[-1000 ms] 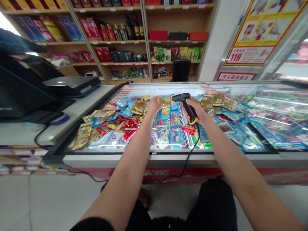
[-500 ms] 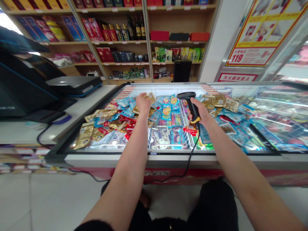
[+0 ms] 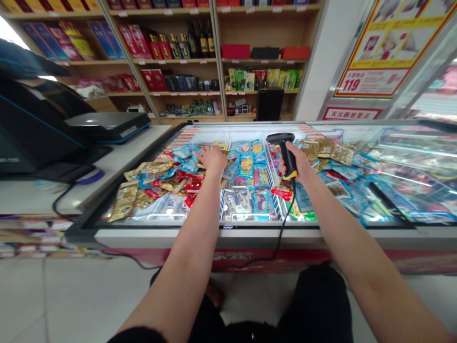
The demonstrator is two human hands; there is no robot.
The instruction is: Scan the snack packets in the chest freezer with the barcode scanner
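My left hand (image 3: 213, 159) is over the left-hand pile of small packets, palm down with its fingers spread. A gold packet (image 3: 225, 151) shows beside its fingertips; whether the hand touches it I cannot tell. Gold, red and blue packets lie heaped to its left, among them a gold packet (image 3: 123, 200) at the near left. My right hand (image 3: 298, 164) is wrapped round the grip of a black and yellow barcode scanner (image 3: 288, 157), held upright above the glass with its head pointing left. A black cable (image 3: 282, 238) hangs from the scanner's base.
The glass-topped chest freezer (image 3: 143, 236) spans the view, with wire baskets of bagged goods inside. A second heap of packets (image 3: 344, 174) lies on the right. At left, a counter (image 3: 139, 138) bears a scale (image 3: 109, 125) and a dark terminal (image 3: 32, 128). Stocked shelves (image 3: 171, 62) stand behind.
My left hand has let go of the gold packet it pinched and lowered slightly, its fingers now spread over the pile. The scanner in my right hand has shifted slightly right.
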